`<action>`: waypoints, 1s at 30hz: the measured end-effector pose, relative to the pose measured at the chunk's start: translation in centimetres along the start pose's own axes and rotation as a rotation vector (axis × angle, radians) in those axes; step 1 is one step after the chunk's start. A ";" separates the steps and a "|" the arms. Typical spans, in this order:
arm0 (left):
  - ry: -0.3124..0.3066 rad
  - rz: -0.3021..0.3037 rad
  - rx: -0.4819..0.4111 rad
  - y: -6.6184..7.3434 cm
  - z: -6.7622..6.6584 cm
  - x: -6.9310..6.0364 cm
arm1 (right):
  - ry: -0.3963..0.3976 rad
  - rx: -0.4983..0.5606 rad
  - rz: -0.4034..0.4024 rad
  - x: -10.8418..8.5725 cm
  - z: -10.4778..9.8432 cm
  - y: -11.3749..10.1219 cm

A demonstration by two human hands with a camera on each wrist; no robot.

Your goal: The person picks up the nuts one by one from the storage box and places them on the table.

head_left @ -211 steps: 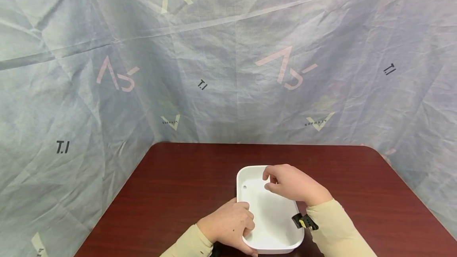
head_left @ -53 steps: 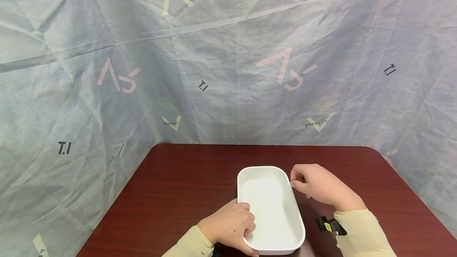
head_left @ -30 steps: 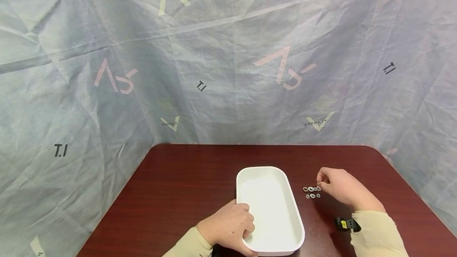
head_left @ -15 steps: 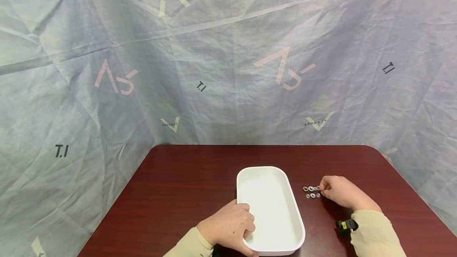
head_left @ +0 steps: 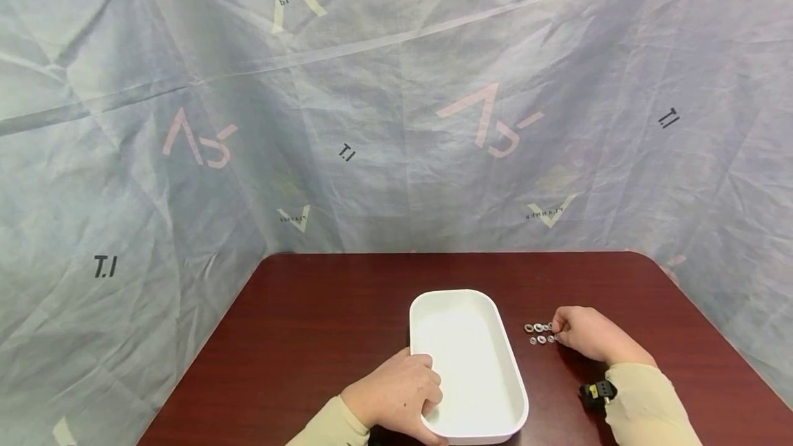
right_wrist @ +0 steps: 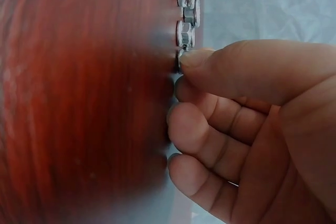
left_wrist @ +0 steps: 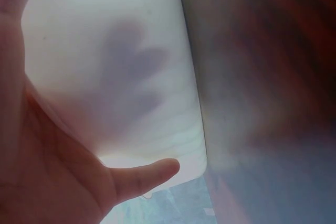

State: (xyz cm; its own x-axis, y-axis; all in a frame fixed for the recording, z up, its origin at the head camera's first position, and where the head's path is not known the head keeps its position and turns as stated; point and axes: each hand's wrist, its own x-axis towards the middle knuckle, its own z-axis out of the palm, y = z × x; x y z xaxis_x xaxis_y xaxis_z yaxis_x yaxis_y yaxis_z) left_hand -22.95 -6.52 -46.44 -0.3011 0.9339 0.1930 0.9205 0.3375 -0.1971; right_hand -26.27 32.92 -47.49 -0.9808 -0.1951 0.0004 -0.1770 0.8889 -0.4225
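Note:
A white rectangular tray with rounded corners stands on the dark red table. My left hand grips its near left edge, fingers bent over the rim; in the left wrist view the thumb lies along the tray's wall. To the right of the tray, small metal flange nuts sit in two short rows. At the right end of the lower row, my right hand pinches a flange nut between thumb and index finger, down at the table surface. The other fingers are curled, and the fingertips partly hide that nut.
A dark red wooden table with rounded far corners carries everything. Grey printed cloth hangs behind it and at both sides. A black wrist strap is on the right forearm.
My right hand has moved from above the tray to the rows of nuts, then slightly nearer to the lower row's end. The small nut inside the tray is gone. My left hand stays put.

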 end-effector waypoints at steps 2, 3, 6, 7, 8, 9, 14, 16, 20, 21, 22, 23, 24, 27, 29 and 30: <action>-0.005 0.002 -0.002 0.0 0.0 -0.1 | -0.010 0.007 0.005 -0.1 0.1 0.0; -0.007 0.004 -0.001 0.0 0.0 -0.1 | -0.015 0.009 0.007 -0.1 0.1 0.1; -0.013 0.002 0.007 -0.3 0.0 0.1 | -0.010 0.020 0.005 0.0 -0.3 0.0; -0.012 -0.003 0.011 -0.4 0.0 0.2 | 0.001 0.019 -0.001 0.0 -0.4 0.1; -0.013 -0.011 0.011 -0.4 0.0 0.3 | 0.014 0.019 0.000 0.0 -0.7 0.1; -0.014 -0.018 0.009 -0.4 0.1 0.4 | 0.025 0.019 0.000 0.0 -0.9 0.2; -0.012 -0.010 -0.007 -0.6 0.3 0.6 | 0.042 0.041 0.004 -0.1 -1.3 0.5; -0.007 -0.010 -0.017 -0.7 0.4 0.4 | 0.056 0.060 0.001 0.0 -1.3 0.4; 0.011 -0.042 -0.060 -1.1 0.5 0.1 | 0.124 0.075 -0.033 0.0 -1.8 0.0; 0.013 -0.055 -0.086 -1.2 0.5 0.1 | 0.147 0.077 -0.035 0.0 -2.1 -0.2; 0.009 -0.067 -0.109 -1.3 0.5 0.0 | 0.172 0.075 -0.046 0.0 -2.3 -0.4; 0.003 -0.083 -0.134 -1.4 0.6 -0.1 | 0.198 0.072 -0.056 0.0 -2.5 -0.6; -0.003 -0.101 -0.159 -1.6 0.6 -0.1 | 0.225 0.067 -0.066 -0.1 -2.8 -0.8; -0.022 -0.143 -0.226 -1.9 0.7 -0.1 | 0.298 0.046 -0.089 -0.1 -3.4 -1.5; -0.033 -0.156 -0.269 -2.0 0.9 -0.1 | 0.313 0.021 -0.112 0.0 -3.5 -1.8; -0.035 -0.165 -0.289 -2.2 1.0 -0.2 | 0.314 0.007 -0.123 0.1 -3.6 -2.0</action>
State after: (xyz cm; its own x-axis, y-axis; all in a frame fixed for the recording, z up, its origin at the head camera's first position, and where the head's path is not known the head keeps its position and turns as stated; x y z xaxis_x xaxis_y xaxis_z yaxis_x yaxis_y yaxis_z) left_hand -25.14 -7.28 -47.01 -0.4560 0.8744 0.1659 0.8895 0.4419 0.1160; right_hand -26.30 32.63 -43.43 -0.9295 -0.1628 0.3309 -0.2965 0.8634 -0.4082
